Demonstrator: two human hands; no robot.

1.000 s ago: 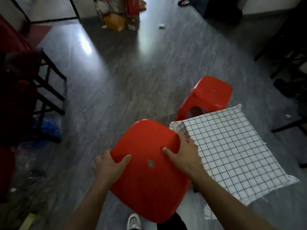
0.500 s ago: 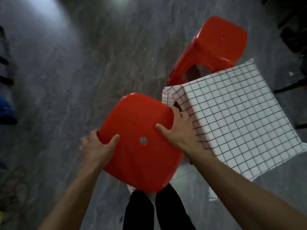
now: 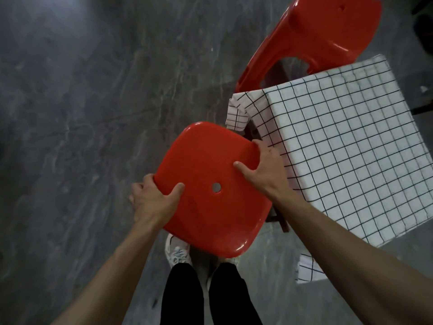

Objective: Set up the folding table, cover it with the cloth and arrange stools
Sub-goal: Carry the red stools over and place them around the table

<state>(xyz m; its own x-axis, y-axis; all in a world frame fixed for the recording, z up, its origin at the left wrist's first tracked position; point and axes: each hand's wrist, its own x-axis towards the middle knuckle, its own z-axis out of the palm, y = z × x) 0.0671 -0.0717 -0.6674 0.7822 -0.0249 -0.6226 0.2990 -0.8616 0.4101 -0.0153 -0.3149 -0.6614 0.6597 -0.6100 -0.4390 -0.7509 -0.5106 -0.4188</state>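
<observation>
The red plastic stool [image 3: 210, 191] is seen from above, its square seat with a small round hole in the middle. It sits just left of the near-left corner of the covered table and over the person's feet. Its legs are hidden under the seat, so it cannot be told whether it stands on the floor.

The left hand [image 3: 152, 200] grips the seat's left edge, thumb lying on top and fingers curled under the rim. The right hand [image 3: 262, 170] grips the right edge the same way, thumb on the seat and fingers wrapped over the side next to the table.

The checked cloth [image 3: 339, 148], white with a black grid, covers the table top and hangs down its sides, bunched at the far-left corner. A dark table leg [image 3: 282, 222] shows below the cloth beside the right forearm.

A second red stool [image 3: 316, 38] stands on the far side of the table, just beside it.

Below the held stool are a white shoe [image 3: 177, 252] and black trousers [image 3: 182, 294] on the grey marbled floor [image 3: 70, 113].
</observation>
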